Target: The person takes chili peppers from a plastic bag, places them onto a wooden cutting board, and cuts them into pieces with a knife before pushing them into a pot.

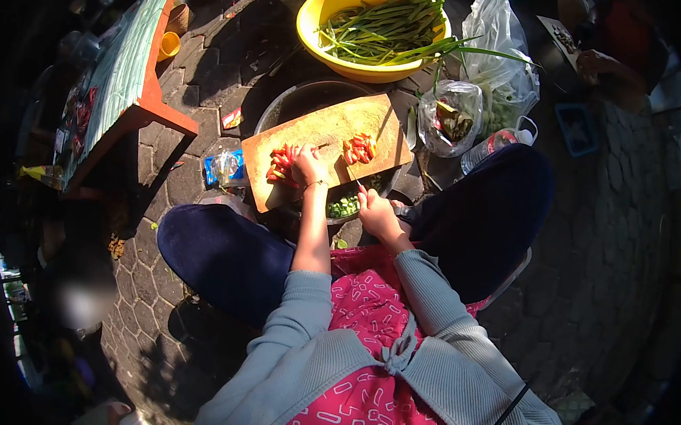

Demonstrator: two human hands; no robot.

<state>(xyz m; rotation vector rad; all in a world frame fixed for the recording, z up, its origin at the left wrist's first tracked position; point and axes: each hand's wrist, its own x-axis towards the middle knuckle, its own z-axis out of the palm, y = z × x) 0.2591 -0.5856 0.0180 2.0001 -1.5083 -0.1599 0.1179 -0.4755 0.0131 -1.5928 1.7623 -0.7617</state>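
Note:
A wooden cutting board (324, 129) lies across the top of a dark basin (274, 112). My left hand (309, 166) is closed over part of a pile of red chilies (279, 163) on the board's left side. In my right hand (379, 214) is the handle of a knife (354, 178); its blade reaches up over the board's front edge towards a second heap of cut red chilies (360, 148). Below the board, chopped green pieces (343, 207) show inside the basin.
Beyond the board stands a yellow basin (325, 63) of long green leaves (389, 29). Plastic bags (502, 58) and a clear bottle (499, 144) are at right. A low table (122, 78) stands at left; a blue packet (225, 168) lies nearby. Another person's hand (602, 68) shows far right.

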